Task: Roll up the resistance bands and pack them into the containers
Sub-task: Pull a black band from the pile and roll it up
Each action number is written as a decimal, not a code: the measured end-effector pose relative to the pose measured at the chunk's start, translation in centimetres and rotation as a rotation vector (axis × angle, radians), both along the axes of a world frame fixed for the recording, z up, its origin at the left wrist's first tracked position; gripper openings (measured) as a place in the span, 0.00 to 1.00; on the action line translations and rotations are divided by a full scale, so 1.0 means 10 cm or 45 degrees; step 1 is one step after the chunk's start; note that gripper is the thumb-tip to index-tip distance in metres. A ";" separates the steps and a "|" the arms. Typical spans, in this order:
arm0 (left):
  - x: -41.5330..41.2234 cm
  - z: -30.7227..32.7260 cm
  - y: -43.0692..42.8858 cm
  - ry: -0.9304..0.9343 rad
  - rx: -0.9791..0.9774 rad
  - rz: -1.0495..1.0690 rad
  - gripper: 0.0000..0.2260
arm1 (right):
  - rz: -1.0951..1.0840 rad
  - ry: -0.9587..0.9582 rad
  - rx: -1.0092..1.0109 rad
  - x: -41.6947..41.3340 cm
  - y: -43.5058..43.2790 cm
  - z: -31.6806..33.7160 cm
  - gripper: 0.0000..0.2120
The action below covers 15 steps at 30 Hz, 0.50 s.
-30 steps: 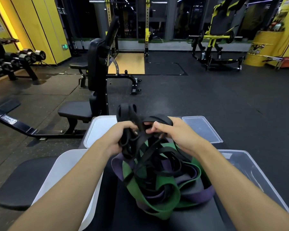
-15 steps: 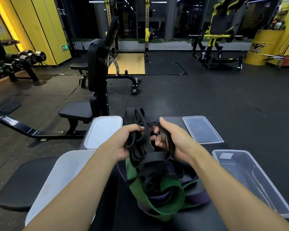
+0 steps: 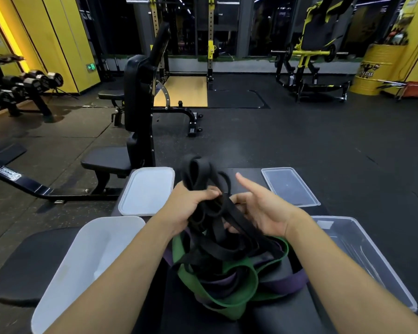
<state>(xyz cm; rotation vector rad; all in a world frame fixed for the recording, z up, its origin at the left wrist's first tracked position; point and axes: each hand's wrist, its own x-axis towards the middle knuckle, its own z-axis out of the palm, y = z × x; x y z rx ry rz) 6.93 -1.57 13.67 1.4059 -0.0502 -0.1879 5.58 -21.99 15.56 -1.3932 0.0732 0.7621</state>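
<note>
A tangle of resistance bands lies on the black bench pad (image 3: 270,317) in front of me: a green band (image 3: 232,283), a purple band (image 3: 292,283) and black bands (image 3: 217,232) on top. My left hand (image 3: 188,208) grips a bunch of black loops that stick up above it. My right hand (image 3: 263,208) is beside the bunch, thumb raised, its fingers under black strands; the grip is hidden. A white container (image 3: 82,268) sits at my left, a clear container (image 3: 362,256) at my right.
A white lid (image 3: 147,191) and a clear lid (image 3: 290,186) lie at the far end of the bench. An upright black seat machine (image 3: 138,112) stands ahead on the left, a dumbbell rack (image 3: 22,88) far left, a yellow drum (image 3: 374,71) far right. Dark rubber floor surrounds the bench.
My right hand has loosened and its thumb has lifted away from the black loops. My left hand keeps its hold on the bunch, lifted slightly out of the pile.
</note>
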 end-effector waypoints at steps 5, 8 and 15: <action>-0.10 0.13 -0.07 -0.286 0.325 -0.212 0.05 | -0.040 0.085 0.066 0.16 0.10 -0.06 0.23; -0.14 0.09 -0.06 -0.226 0.306 -0.202 0.06 | -0.061 0.157 0.208 0.14 0.09 -0.13 0.22; -0.19 0.00 -0.02 -0.104 0.125 -0.272 0.13 | -0.041 0.202 0.222 0.14 0.19 -0.27 0.24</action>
